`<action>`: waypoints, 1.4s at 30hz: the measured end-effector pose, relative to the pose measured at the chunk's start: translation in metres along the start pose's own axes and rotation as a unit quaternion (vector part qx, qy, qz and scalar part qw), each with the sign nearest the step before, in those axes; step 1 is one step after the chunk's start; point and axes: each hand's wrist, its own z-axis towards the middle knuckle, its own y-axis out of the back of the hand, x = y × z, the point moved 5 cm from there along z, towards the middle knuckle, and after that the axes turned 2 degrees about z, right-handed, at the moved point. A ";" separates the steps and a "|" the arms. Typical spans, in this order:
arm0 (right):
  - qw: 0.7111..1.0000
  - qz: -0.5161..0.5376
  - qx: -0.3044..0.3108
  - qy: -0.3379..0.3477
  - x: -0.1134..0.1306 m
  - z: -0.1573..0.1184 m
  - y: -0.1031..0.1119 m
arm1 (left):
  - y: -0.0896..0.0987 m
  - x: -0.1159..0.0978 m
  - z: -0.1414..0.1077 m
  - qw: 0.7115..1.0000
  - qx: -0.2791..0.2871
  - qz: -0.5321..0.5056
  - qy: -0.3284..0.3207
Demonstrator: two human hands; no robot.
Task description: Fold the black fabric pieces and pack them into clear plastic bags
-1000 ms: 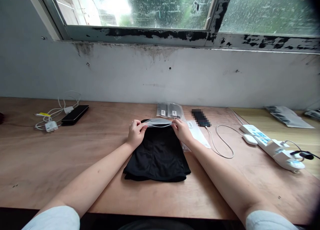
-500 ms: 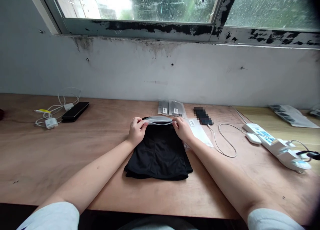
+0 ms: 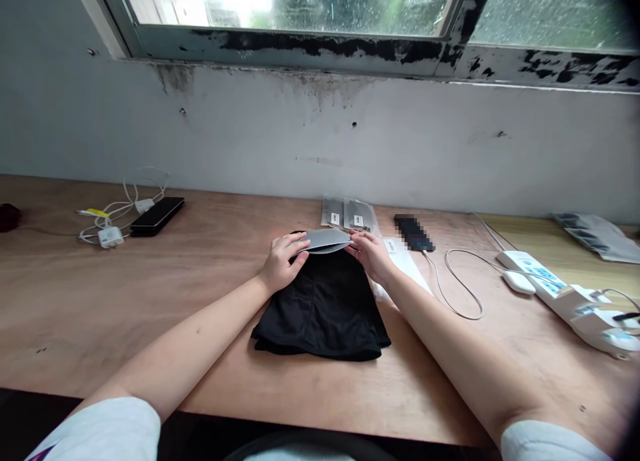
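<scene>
Head camera, looking forward and down: a folded black cloth garment [image 3: 320, 314] flat on a plywood desktop [image 3: 125, 301]. Across the garment's far end, a flattened grey plastic pouch [image 3: 325, 241], its mouth barely parted; whether any cloth already sits inside, impossible to tell. Left hand [image 3: 283, 264] narrow on the pouch's left edge, fingers curled over the top. Right hand [image 3: 370, 255] in a narrow pinch on the pouch's right edge. Both hands holding the pouch just above the garment.

Beyond the garment, two labelled packets [image 3: 347, 214] close to the wall. Just right of the garment, a white paper sleeve [image 3: 400, 261], and past its far end a dark phone [image 3: 414, 233], blurred out. Further right, a looping white cable [image 3: 463, 294], a small white oval object [image 3: 519, 282] and a white power strip [image 3: 545, 284]. Well right of the garment, a paler wooden board [image 3: 500, 224] under grey packets [image 3: 597, 237]. Well left of the garment, a black phone [image 3: 157, 215] beside a white charger [image 3: 111, 237] and tangled cables [image 3: 125, 211]; at the far left, a dark red object [image 3: 9, 217].

Beyond the garment and the desk, a scuffed white wall [image 3: 320, 147] with dark stains, topped by a window [image 3: 300, 7] with rain-spotted glass and a frame of peeling black paint.
</scene>
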 end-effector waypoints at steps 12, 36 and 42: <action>0.965 0.120 0.092 -0.215 0.014 -0.017 -0.020 | -0.011 -0.006 -0.006 0.993 0.058 -0.023 -0.096; 0.971 -0.082 0.026 0.225 0.072 -0.054 -0.044 | -0.023 0.018 -0.006 0.857 0.088 -0.449 0.238; 0.980 -0.111 0.058 0.157 0.085 -0.053 -0.049 | -0.022 0.021 -0.007 0.828 0.050 -0.460 0.316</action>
